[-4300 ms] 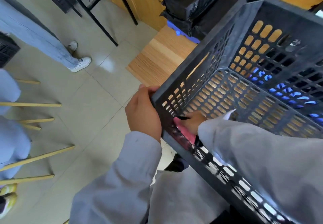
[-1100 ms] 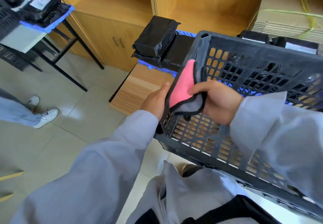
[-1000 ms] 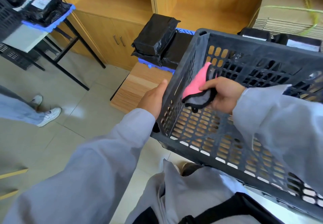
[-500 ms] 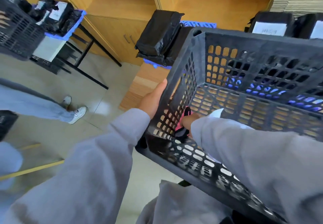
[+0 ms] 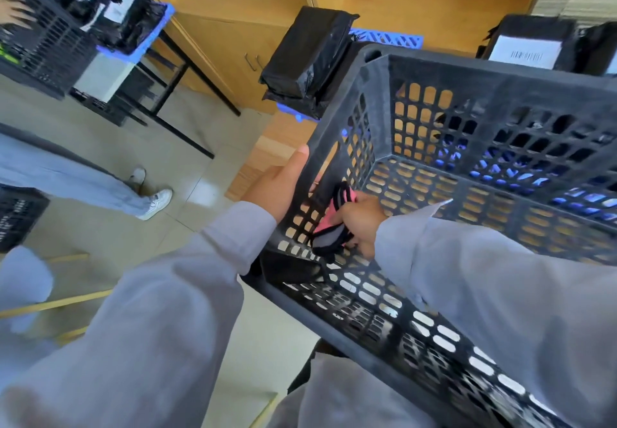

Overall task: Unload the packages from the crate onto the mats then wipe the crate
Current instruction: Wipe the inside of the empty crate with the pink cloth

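Note:
A black perforated plastic crate (image 5: 500, 86) is tilted toward me, with nothing in it but my hand and a cloth. My left hand (image 5: 278, 185) lies flat against the outside of its left wall, fingers straight, steadying it. Inside, my right hand (image 5: 359, 222) grips a pink and grey cloth (image 5: 329, 227) against the lower left inner wall near the corner. Black wrapped packages (image 5: 307, 56) lie stacked on a blue mat (image 5: 387, 38) on the wooden surface behind the crate. More packages (image 5: 534, 40) with white labels sit at the far right.
To the left, a black-framed table (image 5: 160, 70) carries another blue mat with packages (image 5: 117, 16) and a black crate (image 5: 40, 43) that another person's hand touches. A person's legs and white shoes (image 5: 157, 200) stand on the tiled floor. Wooden cabinets (image 5: 240, 46) line the back.
My right hand carried the cloth from above the crate's left rim down inside to the lower left corner. Over the last half second it shifted only slightly. My left hand stayed on the outer wall.

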A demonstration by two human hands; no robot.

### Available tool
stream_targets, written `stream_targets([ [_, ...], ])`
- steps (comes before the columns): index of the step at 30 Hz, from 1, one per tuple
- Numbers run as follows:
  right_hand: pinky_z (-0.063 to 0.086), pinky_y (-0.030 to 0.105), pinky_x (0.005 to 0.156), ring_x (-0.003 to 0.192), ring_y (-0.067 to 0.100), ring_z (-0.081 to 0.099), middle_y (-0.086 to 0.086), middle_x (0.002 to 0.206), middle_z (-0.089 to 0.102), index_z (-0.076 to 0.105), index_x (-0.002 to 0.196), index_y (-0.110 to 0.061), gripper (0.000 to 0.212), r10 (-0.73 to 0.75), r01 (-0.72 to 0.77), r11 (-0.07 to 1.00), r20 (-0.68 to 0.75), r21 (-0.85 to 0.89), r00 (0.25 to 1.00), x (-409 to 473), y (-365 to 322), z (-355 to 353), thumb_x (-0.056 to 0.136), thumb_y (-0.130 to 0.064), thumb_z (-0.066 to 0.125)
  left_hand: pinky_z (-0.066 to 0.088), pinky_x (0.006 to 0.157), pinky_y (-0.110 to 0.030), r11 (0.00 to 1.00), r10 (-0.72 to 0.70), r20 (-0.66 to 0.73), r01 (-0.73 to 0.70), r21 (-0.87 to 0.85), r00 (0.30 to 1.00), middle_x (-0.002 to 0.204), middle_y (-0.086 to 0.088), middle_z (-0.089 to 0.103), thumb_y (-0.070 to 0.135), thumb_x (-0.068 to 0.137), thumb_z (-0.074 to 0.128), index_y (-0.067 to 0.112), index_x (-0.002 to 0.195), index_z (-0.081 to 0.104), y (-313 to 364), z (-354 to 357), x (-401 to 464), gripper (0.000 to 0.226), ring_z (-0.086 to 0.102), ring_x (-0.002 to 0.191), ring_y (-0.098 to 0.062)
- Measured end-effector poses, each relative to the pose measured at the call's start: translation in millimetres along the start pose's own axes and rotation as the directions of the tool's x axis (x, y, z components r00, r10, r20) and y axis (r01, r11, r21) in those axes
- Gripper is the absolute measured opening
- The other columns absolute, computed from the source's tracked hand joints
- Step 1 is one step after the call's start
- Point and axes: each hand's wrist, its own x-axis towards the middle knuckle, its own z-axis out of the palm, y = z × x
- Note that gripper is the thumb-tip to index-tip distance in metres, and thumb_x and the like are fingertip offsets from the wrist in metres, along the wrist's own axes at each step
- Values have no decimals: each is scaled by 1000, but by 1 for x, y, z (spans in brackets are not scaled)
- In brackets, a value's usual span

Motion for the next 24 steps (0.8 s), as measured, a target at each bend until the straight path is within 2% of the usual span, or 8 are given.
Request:
stream_targets([
  [2,59,42,69,87,33,67,16,97,69,63,87,-22,33,-74,74,997,34,8,997,-22,-13,3,86,9,52,28,89,-33,1000,-5,-16,5,0,1000,114,3,46,67,94,24,22,136,49,0,0,0,67,43,109,-18],
  [5,57,52,86,94,37,68,19,97,71,65,82,-21,36,-180,177,983,77,43,981,-52,-27,8,83,12,51,30,89,-33,1000,6,-19,-6,8,1000,122,-4,53,66,95,25,19,133,52,2,1,-4,67,47,117,-23],
  [9,59,39,70,79,28,69,14,86,71,64,84,-20,35,-287,272,953,115,132,951,-75,-33,14,83,13,53,35,92,-34,1000,10,-10,-10,2,1000,120,-7,58,67,93,27,18,126,58,2,0,-5,67,52,115,-27],
  [12,59,42,72,80,30,69,14,89,70,63,82,-21,34,-416,410,908,56,87,908,-80,-25,21,79,13,57,40,99,-39,1000,24,-9,-25,-17,1000,117,-8,64,71,91,29,17,119,64,0,-1,-4,70,57,109,-29],
  [17,53,36,71,78,25,64,9,84,65,61,92,-13,27,-748,772,631,205,-72,631,-79,-14,16,80,11,63,42,100,-40,996,39,24,-37,-86,999,92,-7,68,64,94,35,22,76,66,-2,-2,2,55,61,101,-29],
  [20,52,36,77,85,23,62,5,88,64,61,91,-5,19,-696,859,454,508,-236,507,-68,-12,-19,81,11,64,34,109,-42,997,9,122,2,-83,993,119,-8,66,72,88,36,18,88,69,-1,-11,4,63,56,115,-28],
  [22,53,31,78,88,17,65,1,91,67,65,91,-6,27,-603,831,418,572,-368,557,-56,-5,-45,78,17,60,35,110,-43,992,-35,198,59,-115,979,127,1,63,80,78,43,26,117,66,4,-19,4,70,56,119,-24],
  [24,52,32,80,90,16,66,1,92,70,65,92,-13,28,-561,698,568,414,-436,716,-38,7,-64,81,13,64,41,105,-42,981,-28,234,71,-179,972,124,7,65,85,69,47,35,118,65,12,-23,10,72,59,115,-20],
])
